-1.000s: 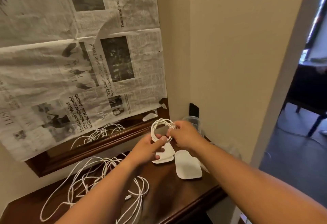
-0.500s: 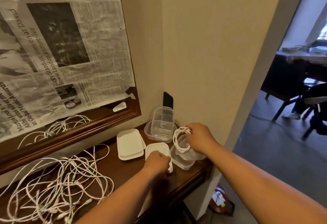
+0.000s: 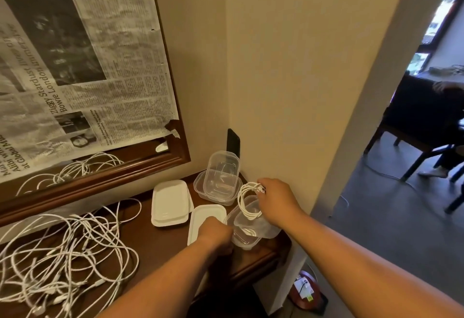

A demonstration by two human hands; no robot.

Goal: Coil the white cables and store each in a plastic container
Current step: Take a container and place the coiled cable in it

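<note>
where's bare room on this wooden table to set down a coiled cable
Bare dark wooden tabletop shows between the tangle of loose white cables and the white rectangular plastic lids. The right corner is crowded: clear plastic containers, left hand, right hand.

Hidden fingers, cropped cables, blurred print

The left hand (image 3: 216,236) shows only its back, so what its fingers touch between the white rectangular plastic lid (image 3: 204,214) and the clear plastic container (image 3: 251,230) cannot be told. The right hand (image 3: 276,202) hides where it pinches the coiled white cable (image 3: 244,204). The loose tangle of white cables (image 3: 62,255) runs off the left and bottom edges. A flat black object (image 3: 233,140), perhaps a phone, stands half hidden behind stacked clear tubs (image 3: 221,179). The small print on the newspaper (image 3: 120,71) is blurred.
</note>
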